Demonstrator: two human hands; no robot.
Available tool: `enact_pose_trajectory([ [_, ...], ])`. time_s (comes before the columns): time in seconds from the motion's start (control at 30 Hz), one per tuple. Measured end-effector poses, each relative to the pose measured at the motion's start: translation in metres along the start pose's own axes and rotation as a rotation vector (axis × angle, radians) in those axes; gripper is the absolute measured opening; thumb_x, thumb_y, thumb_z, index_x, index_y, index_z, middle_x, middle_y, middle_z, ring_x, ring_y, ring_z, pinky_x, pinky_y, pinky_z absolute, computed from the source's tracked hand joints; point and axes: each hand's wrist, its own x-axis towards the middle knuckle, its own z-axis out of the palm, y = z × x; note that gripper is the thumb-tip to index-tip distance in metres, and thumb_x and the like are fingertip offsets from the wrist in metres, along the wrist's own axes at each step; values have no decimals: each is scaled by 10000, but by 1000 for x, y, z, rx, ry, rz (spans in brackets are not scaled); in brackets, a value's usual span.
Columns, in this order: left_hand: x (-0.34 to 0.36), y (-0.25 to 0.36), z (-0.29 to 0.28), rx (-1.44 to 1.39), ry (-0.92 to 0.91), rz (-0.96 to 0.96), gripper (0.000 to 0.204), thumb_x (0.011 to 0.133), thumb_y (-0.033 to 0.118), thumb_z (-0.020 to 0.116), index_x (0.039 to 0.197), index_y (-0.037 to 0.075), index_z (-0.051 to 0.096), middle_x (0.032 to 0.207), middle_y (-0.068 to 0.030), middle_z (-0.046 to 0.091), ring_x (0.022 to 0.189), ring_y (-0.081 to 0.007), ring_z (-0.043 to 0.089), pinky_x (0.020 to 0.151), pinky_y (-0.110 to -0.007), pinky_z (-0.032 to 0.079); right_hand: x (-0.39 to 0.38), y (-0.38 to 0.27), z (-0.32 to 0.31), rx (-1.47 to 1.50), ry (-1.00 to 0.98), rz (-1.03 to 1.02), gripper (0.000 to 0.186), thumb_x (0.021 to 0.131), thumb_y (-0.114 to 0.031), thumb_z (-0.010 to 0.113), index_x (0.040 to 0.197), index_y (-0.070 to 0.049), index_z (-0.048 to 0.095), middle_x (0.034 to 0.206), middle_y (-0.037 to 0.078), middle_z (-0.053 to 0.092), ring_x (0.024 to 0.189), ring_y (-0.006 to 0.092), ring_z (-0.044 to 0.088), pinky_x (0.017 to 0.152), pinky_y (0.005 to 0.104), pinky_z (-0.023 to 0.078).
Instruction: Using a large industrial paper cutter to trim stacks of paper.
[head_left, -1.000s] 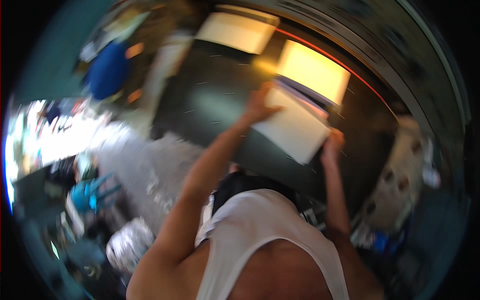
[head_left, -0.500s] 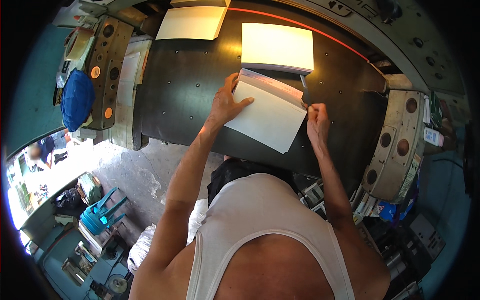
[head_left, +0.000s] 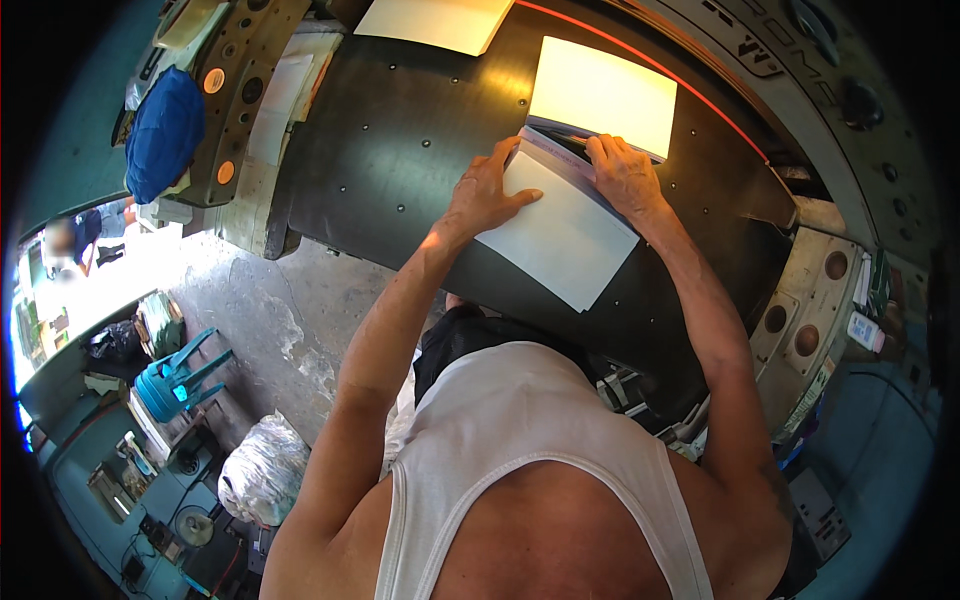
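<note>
On the dark table [head_left: 330,215] a stack of white paper [head_left: 570,235] lies slanted in front of me, a pinkish printed strip along its far edge. My left hand [head_left: 487,195] grips its far left corner, thumb out across the top sheet and fingers over the edge. At the far edge, my right hand [head_left: 625,175] is closed on a slim knife-like tool, mostly hidden by the fingers. A dark part of this knife [head_left: 572,143] shows in the gap between the slanted stack and a brightly lit paper stack [head_left: 605,95] just behind it.
Another paper stack [head_left: 440,22] sits at the far left of the table. Machine panels with round holes flank it, left [head_left: 235,100] and right [head_left: 815,310]. A blue cloth bundle [head_left: 165,135] rests by the left one. A turquoise stool [head_left: 175,380] lies at lower left; a person [head_left: 85,235] is beyond.
My right hand has moved from the stack's right side up to its far edge, bringing the knife into the gap. The left hand keeps its grip. The whole view has shifted slightly.
</note>
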Motion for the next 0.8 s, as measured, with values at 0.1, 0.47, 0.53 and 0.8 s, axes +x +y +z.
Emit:
enact_pose_trajectory([
  [0.1, -1, 1, 1, 10, -10, -17, 785, 793, 316, 786, 1447, 126, 396, 1249, -165, 629, 1154, -371, 571, 1003, -468, 457, 0, -1, 3, -18, -15, -32, 59, 851, -68, 577, 902, -38, 572, 856, 85, 592, 841, 201, 648, 660, 301, 565],
  [0.47, 2, -2, 2, 32, -64, -57, 863, 788, 399, 784, 1486, 175, 329, 1257, -234, 566, 1217, -394, 544, 1021, -466, 451, -2, 4, 12, 16, -66, -55, 109, 850, -97, 579, 932, -26, 593, 897, 102, 605, 883, 226, 647, 667, 319, 567],
  [0.53, 1, 0, 4, 34, -45, -41, 823, 792, 363, 785, 1466, 150, 361, 1254, -204, 595, 1189, -385, 555, 1014, -470, 452, -9, 9, 8, 4, -106, -36, 114, 844, -105, 583, 931, -34, 597, 921, 95, 609, 905, 226, 649, 666, 326, 567],
  [0.8, 4, -1, 1, 28, -51, 5, 800, 784, 313, 805, 1427, 57, 404, 1276, -210, 612, 1185, -369, 575, 1017, -448, 461, -75, 28, -30, 236, 37, 328, 87, 891, -116, 638, 939, -48, 613, 854, 116, 643, 784, 326, 654, 669, 417, 530],
])
